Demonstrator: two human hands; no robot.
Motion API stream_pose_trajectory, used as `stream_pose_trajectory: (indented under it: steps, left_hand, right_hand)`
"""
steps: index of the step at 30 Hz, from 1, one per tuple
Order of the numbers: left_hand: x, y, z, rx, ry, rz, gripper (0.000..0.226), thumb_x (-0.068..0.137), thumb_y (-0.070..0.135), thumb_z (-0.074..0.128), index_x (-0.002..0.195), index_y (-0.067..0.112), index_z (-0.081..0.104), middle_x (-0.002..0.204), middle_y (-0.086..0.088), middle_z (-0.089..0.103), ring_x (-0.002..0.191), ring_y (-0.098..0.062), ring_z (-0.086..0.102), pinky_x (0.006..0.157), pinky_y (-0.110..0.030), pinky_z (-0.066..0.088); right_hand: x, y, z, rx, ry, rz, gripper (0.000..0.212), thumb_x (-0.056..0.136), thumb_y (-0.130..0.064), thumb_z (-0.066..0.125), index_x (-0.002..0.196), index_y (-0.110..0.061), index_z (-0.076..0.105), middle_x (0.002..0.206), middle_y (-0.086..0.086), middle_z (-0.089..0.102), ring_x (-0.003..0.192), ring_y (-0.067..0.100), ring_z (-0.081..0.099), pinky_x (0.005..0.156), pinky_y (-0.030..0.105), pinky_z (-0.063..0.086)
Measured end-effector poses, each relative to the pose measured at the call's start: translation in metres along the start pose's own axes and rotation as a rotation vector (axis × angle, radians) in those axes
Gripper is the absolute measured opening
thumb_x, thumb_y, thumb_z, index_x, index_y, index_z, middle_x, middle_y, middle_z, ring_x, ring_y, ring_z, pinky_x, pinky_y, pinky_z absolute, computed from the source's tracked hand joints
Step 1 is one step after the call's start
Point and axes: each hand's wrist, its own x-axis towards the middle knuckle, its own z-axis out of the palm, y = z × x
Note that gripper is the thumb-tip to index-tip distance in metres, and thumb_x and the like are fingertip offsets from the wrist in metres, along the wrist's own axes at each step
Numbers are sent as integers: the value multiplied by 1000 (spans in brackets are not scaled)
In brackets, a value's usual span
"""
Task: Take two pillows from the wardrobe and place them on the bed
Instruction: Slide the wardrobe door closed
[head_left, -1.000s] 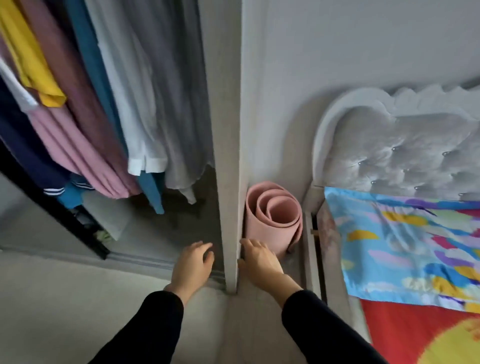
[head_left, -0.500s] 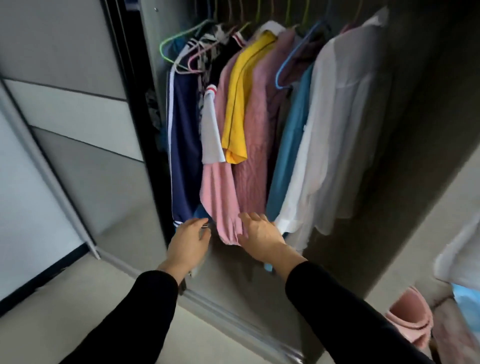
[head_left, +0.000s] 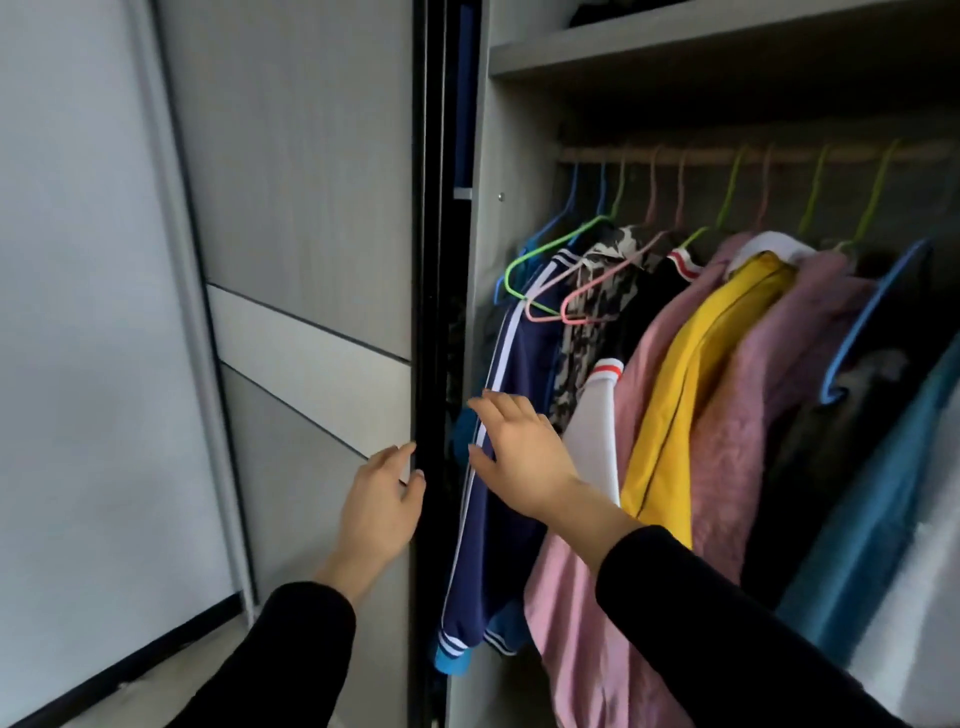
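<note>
Both hands spread, empty — left hand (head_left: 382, 501) at the sliding door (head_left: 306, 260) edge, right hand (head_left: 519, 452) before the navy jacket (head_left: 511, 395).

hands: 2 | sliding door (head_left: 311, 260): 1 | hanging rail (head_left: 727, 154): 1 | yellow shirt (head_left: 691, 384): 1 | navy jacket (head_left: 519, 374): 1

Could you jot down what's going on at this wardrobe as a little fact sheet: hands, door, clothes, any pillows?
Place: open wardrobe section with a hanging rail
Left hand: open, fingers at the dark edge of the sliding door
Right hand: open, spread in front of the navy jacket
Clothes: navy jacket, yellow top, pink garments, teal garment at far right
Hangers: blue, green and pink
Upper shelf: contents too dark to tell
Pillows: none in view
Holding: nothing in either hand
</note>
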Motion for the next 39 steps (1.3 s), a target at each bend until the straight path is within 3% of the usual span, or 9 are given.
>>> stream_pose_trajectory:
  steps: [3,7,12,17,20,28,33,39]
  left_hand:
    - [31,-13,-1,-4,13,-13,41,90,17,52,130,10,50,134,-13,54,120,-28,50,103,-34,38]
    - [68,-26,2,-40,24,-6,45,92,20,49,136,13,43,139,-11,49,127,-25,45,106,-35,36]
    - [91,-37,17,-123,46,6,45,92,26,49,135,17,41,135,-7,49,122,-23,49,98,-36,43]
    - [102,-43,37,-339,73,-11,20,86,24,55,103,33,51,97,6,60,85,-8,60,75,-26,48]
    - [103,-46,43,-380,89,2,23,82,24,59,85,43,46,82,12,59,77,-1,58,64,-9,42]
    - [95,-50,38,-441,52,-5,41,78,0,56,91,39,55,90,13,62,84,-2,60,72,-23,51]
    - [85,-37,41,-459,-12,-14,34,80,-1,52,97,27,60,92,8,65,86,3,58,70,-15,47]
    - [56,0,51,-495,-52,44,42,72,-8,48,93,26,61,86,7,65,79,-5,60,71,-19,48]
  right_hand:
    - [46,-5,0,-81,38,-107,53,89,-21,52,139,-14,36,151,8,33,140,24,25,108,39,30]
    - [93,-7,1,-288,54,-223,55,90,-18,50,142,-14,32,158,8,19,146,24,10,117,44,12]
    - [139,-4,-1,-567,28,-365,50,96,-22,38,144,-15,27,159,8,11,147,24,-1,116,53,-1]
    - [162,0,-8,-635,-17,-416,36,96,-26,35,128,-17,47,156,6,24,147,21,2,115,57,4]
    - [161,-2,-10,-650,-9,-422,29,95,-26,38,118,-18,53,146,7,39,147,23,10,113,58,12]
    - [158,-8,-12,-653,25,-419,26,96,-27,38,109,-15,57,133,8,47,144,26,18,112,60,13]
    - [139,-2,-22,-675,29,-403,24,95,-26,39,108,-17,57,131,6,48,145,25,17,112,60,13]
    - [94,18,-45,-665,72,-358,25,93,-25,37,106,-21,58,133,4,50,144,22,21,108,59,21]
